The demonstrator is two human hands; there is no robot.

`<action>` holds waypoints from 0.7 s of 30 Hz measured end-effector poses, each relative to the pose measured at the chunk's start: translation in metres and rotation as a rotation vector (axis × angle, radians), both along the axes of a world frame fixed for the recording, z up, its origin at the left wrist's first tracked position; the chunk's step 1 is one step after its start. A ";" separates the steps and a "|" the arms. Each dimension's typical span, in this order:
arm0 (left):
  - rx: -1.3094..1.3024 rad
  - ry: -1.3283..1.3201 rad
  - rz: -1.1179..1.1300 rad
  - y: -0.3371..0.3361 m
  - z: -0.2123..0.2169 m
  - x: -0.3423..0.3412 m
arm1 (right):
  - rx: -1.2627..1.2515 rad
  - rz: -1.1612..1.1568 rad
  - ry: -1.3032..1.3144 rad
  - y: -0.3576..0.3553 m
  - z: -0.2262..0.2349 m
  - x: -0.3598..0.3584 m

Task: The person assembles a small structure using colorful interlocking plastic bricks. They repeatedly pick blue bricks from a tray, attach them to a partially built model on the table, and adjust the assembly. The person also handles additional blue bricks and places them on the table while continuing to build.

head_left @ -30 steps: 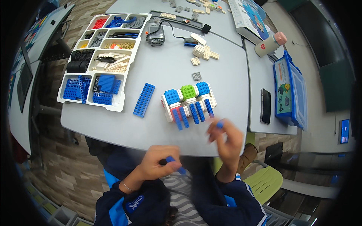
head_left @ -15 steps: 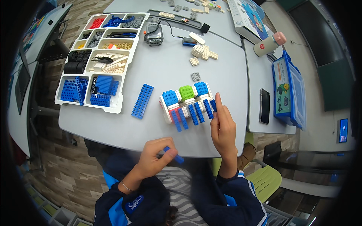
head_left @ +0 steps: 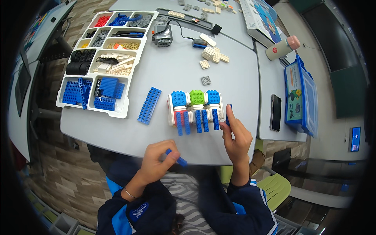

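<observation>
My left hand is closed around a short blue building beam, held just over the table's front edge. Farther up and to the right, my right hand pinches another blue beam between thumb and fingers, mostly hidden behind them. Beside it stands a brick model with white sides and a row of blue, green and blue studded blocks on top. Several narrow blue beams stick out from its front toward me. A red piece shows at its left. To its left lies a long blue studded beam.
A white sorting tray of parts sits on the left of the table. A grey battery box with a cable, loose cream bricks and a grey piece lie beyond the model. On the right are a phone, a blue box and a bottle.
The model has turned slightly to face me squarely. My right hand has moved a little right and down, its beam now apart from the model's front row. My left hand shifted slightly up.
</observation>
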State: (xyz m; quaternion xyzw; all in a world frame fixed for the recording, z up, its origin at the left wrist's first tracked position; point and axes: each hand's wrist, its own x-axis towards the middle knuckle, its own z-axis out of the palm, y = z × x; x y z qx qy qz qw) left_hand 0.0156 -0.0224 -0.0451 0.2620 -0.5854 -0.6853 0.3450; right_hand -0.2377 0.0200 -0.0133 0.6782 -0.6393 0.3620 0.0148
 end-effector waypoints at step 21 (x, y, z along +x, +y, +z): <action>0.066 0.057 0.231 -0.006 -0.010 0.000 | 0.260 -0.074 0.041 0.017 0.020 0.017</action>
